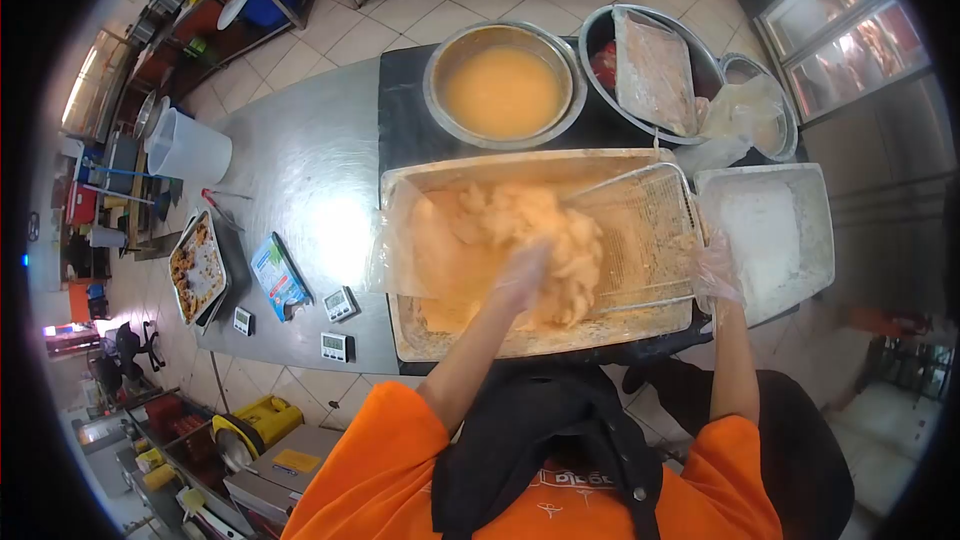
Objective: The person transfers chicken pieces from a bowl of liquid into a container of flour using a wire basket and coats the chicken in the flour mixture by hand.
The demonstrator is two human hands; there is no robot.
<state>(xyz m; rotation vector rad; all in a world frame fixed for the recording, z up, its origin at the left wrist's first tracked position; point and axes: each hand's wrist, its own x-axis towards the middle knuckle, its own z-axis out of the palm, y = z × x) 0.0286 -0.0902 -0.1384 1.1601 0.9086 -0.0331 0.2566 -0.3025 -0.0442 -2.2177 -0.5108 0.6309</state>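
Note:
My left hand (526, 275), in a clear plastic glove, is pushed into a heap of orange-coated pieces (545, 240) in a large breading tub (480, 347). Its fingers are blurred and partly hidden among the pieces. A wire basket (625, 230) lies tilted in the right half of the tub, over loose orange breading. At the tub's right end, my right hand (715, 270), also gloved, is closed around the basket's outer edge. The tub's rim runs close beside that hand, and the fingertips are hard to make out. Plastic film (385, 250) hangs over the tub's left end.
Behind the tub stand a bowl of orange liquid (503, 90) and a metal basin (590, 40) holding a bagged slab (655, 70). A white powder bin (765, 240) is at right. Timers (335, 347), a blue packet (280, 275) and a tray (200, 270) lie at left.

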